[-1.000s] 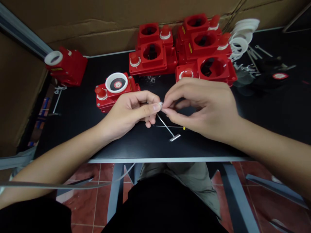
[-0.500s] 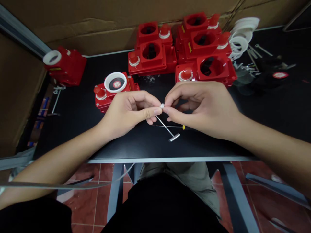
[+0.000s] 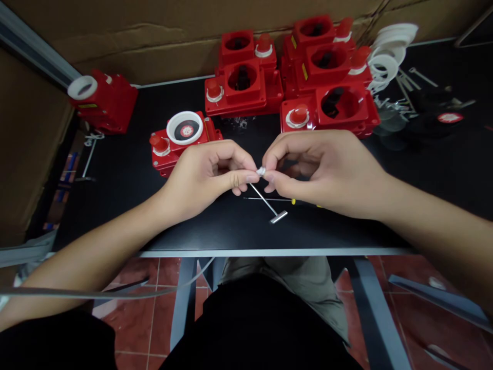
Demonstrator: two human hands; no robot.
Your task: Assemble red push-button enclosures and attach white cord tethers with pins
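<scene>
White, small, irregular piece pinched between the left hand and the right hand.

It sits above the black flat tabletop, thumb and forefinger of each hand closed on it; its material is too small to tell; below, a silver T-shaped metal tool crosses a thin metal rod with a yellow end; just beyond the left hand lies a red box-shaped housing with a white ring; farther back stand grouped red housings, white round rings to their right.
</scene>
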